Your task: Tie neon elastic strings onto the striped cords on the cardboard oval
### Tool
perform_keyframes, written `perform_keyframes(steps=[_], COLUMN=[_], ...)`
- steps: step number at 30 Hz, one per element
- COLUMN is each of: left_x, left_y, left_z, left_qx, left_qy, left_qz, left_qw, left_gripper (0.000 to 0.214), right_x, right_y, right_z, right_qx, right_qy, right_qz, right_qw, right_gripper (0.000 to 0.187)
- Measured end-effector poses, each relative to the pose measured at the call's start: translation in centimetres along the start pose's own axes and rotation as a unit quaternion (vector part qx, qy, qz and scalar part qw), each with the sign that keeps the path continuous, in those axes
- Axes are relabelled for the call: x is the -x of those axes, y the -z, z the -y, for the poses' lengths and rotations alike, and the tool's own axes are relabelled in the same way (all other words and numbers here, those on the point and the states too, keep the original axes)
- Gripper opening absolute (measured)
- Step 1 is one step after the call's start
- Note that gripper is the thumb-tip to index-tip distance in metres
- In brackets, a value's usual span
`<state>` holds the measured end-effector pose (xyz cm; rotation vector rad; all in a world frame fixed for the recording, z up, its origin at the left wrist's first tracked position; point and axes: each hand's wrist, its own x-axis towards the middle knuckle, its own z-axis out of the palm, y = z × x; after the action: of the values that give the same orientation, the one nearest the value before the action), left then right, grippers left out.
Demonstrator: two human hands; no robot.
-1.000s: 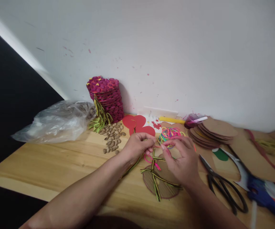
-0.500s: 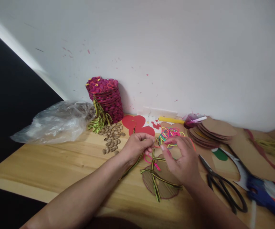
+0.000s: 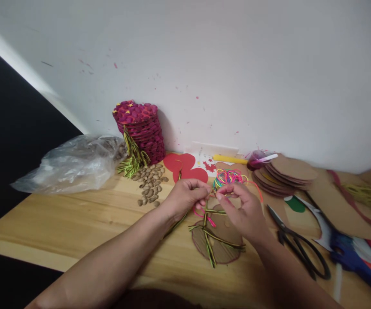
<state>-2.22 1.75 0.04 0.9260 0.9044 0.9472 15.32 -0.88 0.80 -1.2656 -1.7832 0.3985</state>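
My left hand (image 3: pixel 185 196) is closed, pinching a bundle of green and yellow cords (image 3: pixel 209 234) at the top. My right hand (image 3: pixel 243 210) is closed in a pinch right beside it, holding a thin red rubber band (image 3: pixel 259 189) against the same spot. The cords fan out over a brown cardboard disc (image 3: pixel 220 246) lying on the wooden table (image 3: pixel 76 223). A pink rubber band (image 3: pixel 200 212) lies under the cords. A heap of coloured rubber bands (image 3: pixel 229 177) sits just behind my fingers.
A stack of dark-red decorated discs (image 3: pixel 140 128) stands by the wall, with seeds (image 3: pixel 150 182) and a clear plastic bag (image 3: pixel 69 163) to its left. Plain cardboard discs (image 3: pixel 285 174), black scissors (image 3: pixel 301 249), a blue tool (image 3: pixel 353 262) and red paper hearts (image 3: pixel 185 167) lie around.
My right hand has drawn closer to my left, and the red band now stretches from the pinch point. The view has shifted down slightly.
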Motion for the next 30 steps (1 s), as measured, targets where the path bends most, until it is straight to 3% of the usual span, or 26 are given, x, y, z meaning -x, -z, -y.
perform_keyframes(steps=[7, 20, 26, 30], left_x=[0.1, 0.0, 0.0, -0.1], left_y=[0.0, 0.1, 0.1, 0.2], left_z=[-0.2, -0.3, -0.3, 0.0], left_qx=[0.01, 0.034, 0.026, 0.021], left_qy=[0.047, 0.075, 0.079, 0.071], left_qz=[0.014, 0.028, 0.032, 0.029], left_qw=[0.999, 0.996, 0.996, 0.997], left_gripper=[0.014, 0.007, 0.006, 0.008], right_x=[-0.5, -0.1, 0.2, 0.1], right_y=[0.9, 0.4, 0.2, 0.3], right_z=[0.4, 0.3, 0.4, 0.5], right_qx=[0.028, 0.051, 0.055, 0.016], right_qy=[0.039, 0.088, 0.065, -0.002], right_qz=[-0.028, 0.001, 0.003, 0.033], right_qw=[0.998, 0.995, 0.996, 0.999], right_gripper=[0.004, 0.011, 0.006, 0.002])
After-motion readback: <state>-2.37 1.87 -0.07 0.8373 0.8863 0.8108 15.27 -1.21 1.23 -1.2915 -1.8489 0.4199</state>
